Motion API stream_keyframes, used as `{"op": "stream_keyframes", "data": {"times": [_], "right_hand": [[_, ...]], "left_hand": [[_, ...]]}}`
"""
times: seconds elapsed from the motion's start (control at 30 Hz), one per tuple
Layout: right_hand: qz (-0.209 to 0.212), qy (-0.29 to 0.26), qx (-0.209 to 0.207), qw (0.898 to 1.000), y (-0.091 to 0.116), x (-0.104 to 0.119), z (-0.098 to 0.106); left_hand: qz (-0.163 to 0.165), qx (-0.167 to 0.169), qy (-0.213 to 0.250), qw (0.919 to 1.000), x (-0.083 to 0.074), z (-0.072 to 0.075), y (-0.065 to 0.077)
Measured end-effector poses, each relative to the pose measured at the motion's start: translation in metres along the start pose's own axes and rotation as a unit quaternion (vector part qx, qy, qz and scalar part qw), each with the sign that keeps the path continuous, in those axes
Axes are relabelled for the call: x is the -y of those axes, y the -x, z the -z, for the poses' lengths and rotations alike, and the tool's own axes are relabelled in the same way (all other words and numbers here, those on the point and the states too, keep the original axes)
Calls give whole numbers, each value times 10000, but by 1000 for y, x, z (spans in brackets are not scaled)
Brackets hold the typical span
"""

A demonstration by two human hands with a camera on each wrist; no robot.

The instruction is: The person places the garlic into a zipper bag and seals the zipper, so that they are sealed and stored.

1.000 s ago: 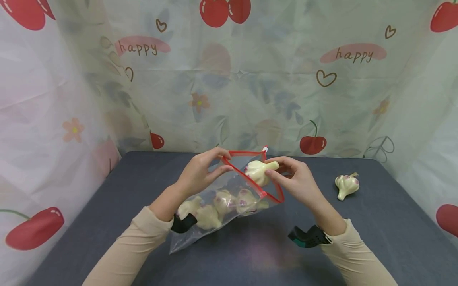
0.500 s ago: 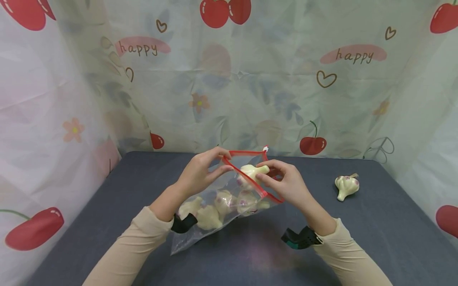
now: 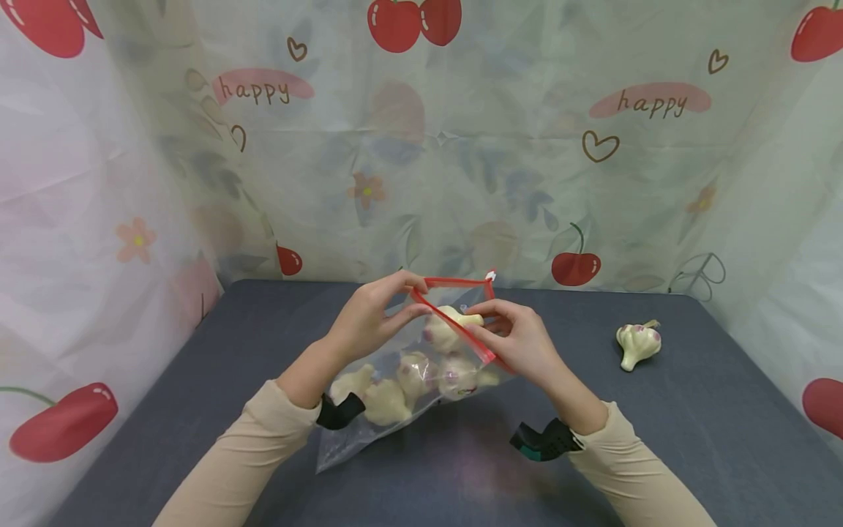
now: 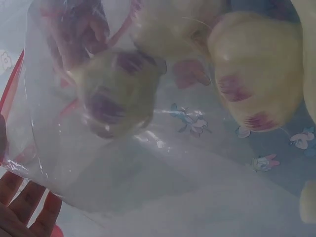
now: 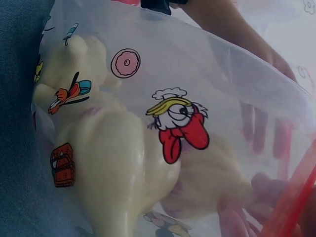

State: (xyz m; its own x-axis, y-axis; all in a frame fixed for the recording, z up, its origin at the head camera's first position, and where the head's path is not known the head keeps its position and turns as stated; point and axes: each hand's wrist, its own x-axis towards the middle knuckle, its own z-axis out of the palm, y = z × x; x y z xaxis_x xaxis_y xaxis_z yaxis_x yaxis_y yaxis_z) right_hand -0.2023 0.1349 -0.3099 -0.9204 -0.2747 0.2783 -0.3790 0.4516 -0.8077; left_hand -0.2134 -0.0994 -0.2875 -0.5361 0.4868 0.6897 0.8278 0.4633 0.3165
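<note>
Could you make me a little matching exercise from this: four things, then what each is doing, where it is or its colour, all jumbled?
1. left hand
2. right hand
3. loose garlic bulb
4. sleeves

A. lying on the table
B. gripping the bag by its edge
C. beige
D. pinching another garlic bulb

Pairs: 1-B, 2-D, 3-A, 4-C

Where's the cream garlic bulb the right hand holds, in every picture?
Head: the cream, purple-marked garlic bulb, below centre, in the right hand.
Left wrist: garlic bulb, upper left.
Right wrist: garlic bulb, lower right of centre.
Landmark everywhere: red strip on the clear plastic bag.
</note>
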Motion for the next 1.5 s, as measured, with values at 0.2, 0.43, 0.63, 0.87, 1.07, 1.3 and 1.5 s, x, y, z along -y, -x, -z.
{"op": "stream_keyframes", "data": {"times": [0.2, 0.43, 0.63, 0.87, 1.07, 1.3, 1.5], "right_hand": [[-32, -227, 724, 9971, -1, -2, -2], [276, 77, 716, 9970, 1, 0, 0], [374, 17, 556, 9977, 4, 2, 8], [193, -132, 306, 9993, 10, -2, 24], [132, -52, 30, 9999, 15, -10, 38], [-3, 81, -214, 9997, 23, -19, 53], [-139, 59, -319, 9994, 27, -31, 62]], "left_hand": [[-86, -41, 10, 10000, 0, -1, 0], [-50, -51, -126, 9999, 1, 1, 0], [-37, -46, -122, 9999, 2, 0, 0], [-2, -52, -234, 9997, 4, -1, 1], [87, -17, -258, 9996, 4, -1, 1], [89, -161, -267, 9995, 3, 3, 1], [89, -190, -159, 9997, 2, 4, 1]]}}
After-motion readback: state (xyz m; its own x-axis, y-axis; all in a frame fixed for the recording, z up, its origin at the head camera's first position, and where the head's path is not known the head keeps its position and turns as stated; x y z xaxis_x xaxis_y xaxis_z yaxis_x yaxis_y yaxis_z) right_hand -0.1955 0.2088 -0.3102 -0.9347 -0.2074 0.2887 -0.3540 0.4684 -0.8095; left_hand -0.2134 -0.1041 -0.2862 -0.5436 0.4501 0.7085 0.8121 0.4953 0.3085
